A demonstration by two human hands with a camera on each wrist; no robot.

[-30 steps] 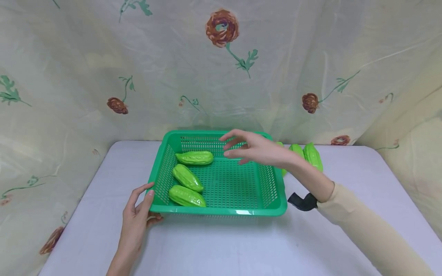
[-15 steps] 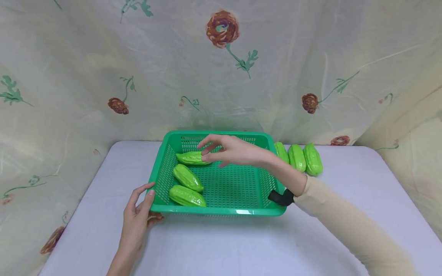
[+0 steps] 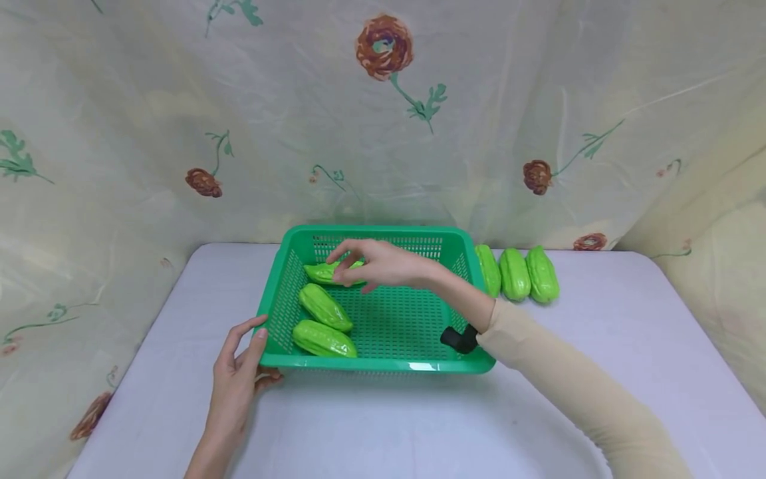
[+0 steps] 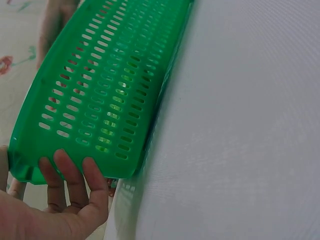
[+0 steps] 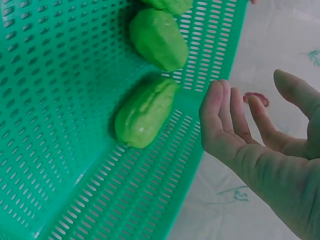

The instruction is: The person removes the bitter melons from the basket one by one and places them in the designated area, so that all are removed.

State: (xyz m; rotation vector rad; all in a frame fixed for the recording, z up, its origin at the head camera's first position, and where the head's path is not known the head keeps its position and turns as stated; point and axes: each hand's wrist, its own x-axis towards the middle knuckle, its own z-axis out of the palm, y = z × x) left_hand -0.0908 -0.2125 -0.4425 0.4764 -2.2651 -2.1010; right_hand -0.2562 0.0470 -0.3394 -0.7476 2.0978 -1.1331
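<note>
A green plastic basket (image 3: 377, 362) with slotted walls stands on the table. Its front left corner is held by my left hand (image 3: 233, 379), thumb at the rim and fingers against the outer wall (image 4: 75, 185). Three glossy, ridged bitter melons lie in the basket's left part: a back one (image 3: 317, 273), a middle one (image 3: 325, 307) and a front one (image 3: 324, 339). Above the back melon hovers my right hand (image 3: 383, 265), partly covering it in the head view. The right wrist view shows this hand's fingers loosely bent, apart from the melon (image 5: 147, 112), with nothing in them.
Three more bitter melons (image 3: 515, 274) lie side by side on the white tabletop (image 3: 622, 346), just right of the basket. A flower-patterned curtain (image 3: 287, 120) hangs behind the table and along its sides. A black strap (image 3: 459, 339) sits at my right wrist.
My right hand has moved left across the basket, from over its middle to above the back melon. The melons on the right are now uncovered. My left hand and the basket have stayed put.
</note>
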